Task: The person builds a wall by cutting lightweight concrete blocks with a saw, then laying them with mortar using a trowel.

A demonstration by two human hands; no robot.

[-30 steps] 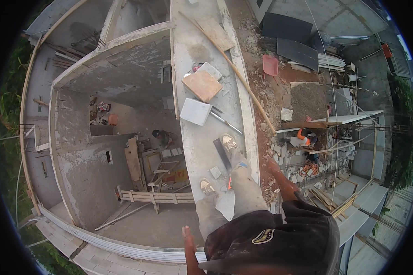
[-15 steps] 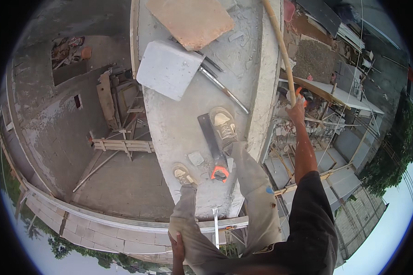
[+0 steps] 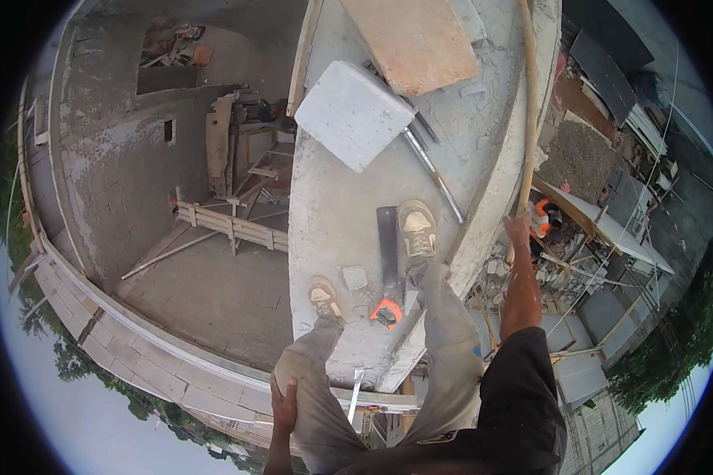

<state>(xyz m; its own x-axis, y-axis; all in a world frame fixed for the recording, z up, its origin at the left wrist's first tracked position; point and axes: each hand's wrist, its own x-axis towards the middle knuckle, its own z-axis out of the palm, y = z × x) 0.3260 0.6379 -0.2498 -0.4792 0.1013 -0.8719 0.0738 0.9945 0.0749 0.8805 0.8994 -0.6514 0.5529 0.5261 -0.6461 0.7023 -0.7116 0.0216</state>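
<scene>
My right hand is closed around the lower part of a long wooden pole, which runs up along the right edge of the concrete slab. Against my trouser leg rests my left hand, its thumb apart from the fingers and nothing held. A handsaw with an orange handle lies between my shoes. Beyond it is a pale block, with metal bars sticking out from beside or beneath it. A reddish slab lies farther off.
I stand on a raised concrete ledge with drops on both sides. Down on the left are a walled room floor and a wooden rail. At right, a person in orange is below, near a gravel heap. A small broken piece lies by the saw.
The view has turned, so the ledge and tools sit farther right in the picture. The pole now looks more upright. My right hand still grips it and my left stays on my leg.
</scene>
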